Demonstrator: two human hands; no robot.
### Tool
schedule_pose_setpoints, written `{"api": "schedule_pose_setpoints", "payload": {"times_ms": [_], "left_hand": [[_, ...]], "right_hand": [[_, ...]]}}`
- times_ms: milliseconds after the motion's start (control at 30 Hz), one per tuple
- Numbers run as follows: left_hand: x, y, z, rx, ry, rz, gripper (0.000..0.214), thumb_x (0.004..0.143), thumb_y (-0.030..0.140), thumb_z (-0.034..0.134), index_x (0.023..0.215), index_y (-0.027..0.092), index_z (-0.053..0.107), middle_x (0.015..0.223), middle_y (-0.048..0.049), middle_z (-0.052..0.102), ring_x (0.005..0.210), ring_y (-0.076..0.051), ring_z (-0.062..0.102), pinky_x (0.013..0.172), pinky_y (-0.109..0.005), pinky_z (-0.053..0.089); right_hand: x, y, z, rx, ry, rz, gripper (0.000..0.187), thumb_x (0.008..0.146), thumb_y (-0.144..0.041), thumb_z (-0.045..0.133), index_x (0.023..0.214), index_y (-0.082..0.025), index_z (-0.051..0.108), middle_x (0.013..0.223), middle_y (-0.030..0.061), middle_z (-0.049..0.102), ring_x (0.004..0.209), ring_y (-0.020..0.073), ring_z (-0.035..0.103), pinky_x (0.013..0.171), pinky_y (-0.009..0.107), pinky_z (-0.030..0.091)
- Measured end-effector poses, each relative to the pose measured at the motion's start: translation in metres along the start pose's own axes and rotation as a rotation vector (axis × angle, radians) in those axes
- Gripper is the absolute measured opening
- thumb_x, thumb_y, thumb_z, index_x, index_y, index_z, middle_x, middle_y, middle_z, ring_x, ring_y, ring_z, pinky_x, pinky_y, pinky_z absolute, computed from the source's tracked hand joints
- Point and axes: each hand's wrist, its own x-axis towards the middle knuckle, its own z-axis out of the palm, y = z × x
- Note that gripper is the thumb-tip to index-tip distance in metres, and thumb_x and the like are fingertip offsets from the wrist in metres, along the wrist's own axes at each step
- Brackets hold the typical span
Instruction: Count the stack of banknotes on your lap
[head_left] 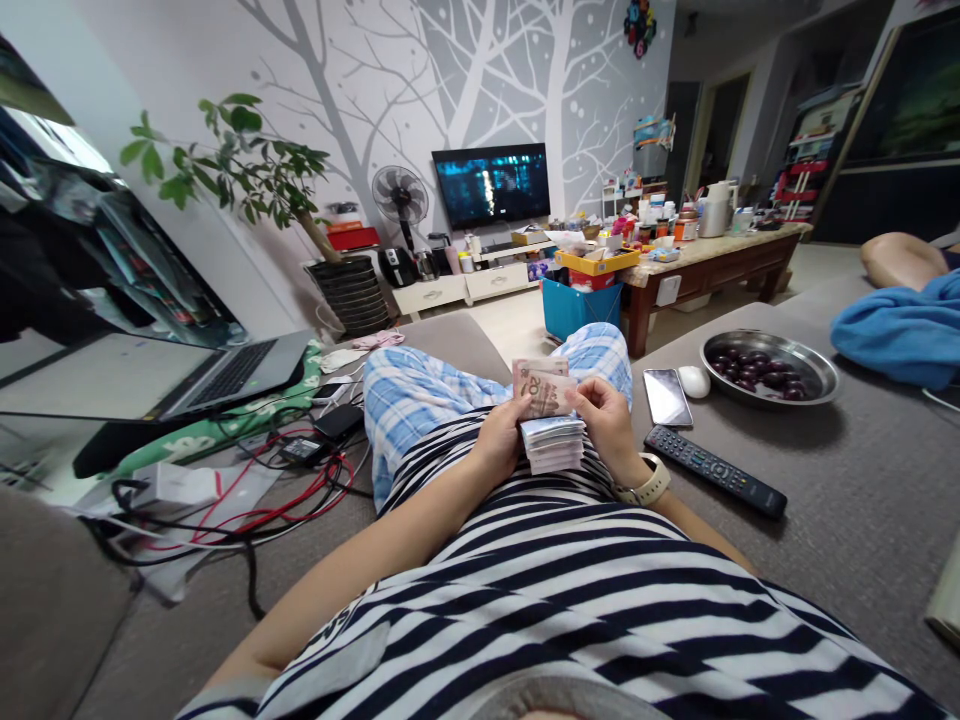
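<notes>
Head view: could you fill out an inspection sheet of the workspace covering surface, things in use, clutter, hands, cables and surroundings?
Surface: grey couch, with the person's lap in the middle.
Things in use: banknote marked 20, above a stack of notes; count cannot be told.
Clutter: right of the lap, phone, mouse, remote, bowl of dark fruit; left, laptop.
Hands: left hand and right hand both hold notes; watch on right wrist.
Cables: red, black and white cables tangled left of the lap.
Surroundings: lit TV, fan, plant, loaded table, another person's leg far right.
</notes>
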Motion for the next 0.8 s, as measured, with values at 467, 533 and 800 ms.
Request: {"api": "schedule_pose_setpoints", "payload": {"times_ms": [467, 533, 800], "left_hand": [[0.018, -0.014, -0.01, -0.052, 0.15, -0.027, 0.031, 0.085, 0.032, 0.063, 0.102, 0.009, 0.073, 0.097, -0.0162, 0.079, 0.095, -0.031, 0.075, 0.094, -0.045, 0.057], [0.019, -0.014, -0.01, -0.053, 0.151, -0.02, 0.032, 0.086, 0.033, 0.062, 0.104, 0.009, 0.073, 0.098, -0.016, 0.079, 0.098, -0.031, 0.075, 0.094, -0.045, 0.057], [0.018, -0.013, -0.009, -0.07, 0.116, -0.025, 0.034, 0.084, 0.034, 0.066, 0.107, 0.01, 0.072, 0.104, -0.0153, 0.078, 0.104, -0.032, 0.073, 0.095, -0.045, 0.056]], "right_hand": [[-0.001, -0.001, 0.0, 0.029, -0.046, -0.028, 0.031, 0.088, -0.045, 0.061, 0.068, -0.021, 0.056, 0.062, -0.0028, 0.05, 0.06, 0.0145, 0.043, 0.058, 0.028, 0.036], [-0.002, -0.002, -0.001, 0.027, -0.052, -0.044, 0.031, 0.089, -0.045, 0.061, 0.069, -0.021, 0.057, 0.061, -0.0032, 0.048, 0.059, 0.0142, 0.042, 0.057, 0.028, 0.036], [-0.003, -0.005, 0.0, 0.038, -0.062, -0.068, 0.03, 0.089, -0.043, 0.061, 0.07, -0.021, 0.058, 0.062, -0.0032, 0.049, 0.06, 0.0137, 0.041, 0.057, 0.028, 0.034]]}}
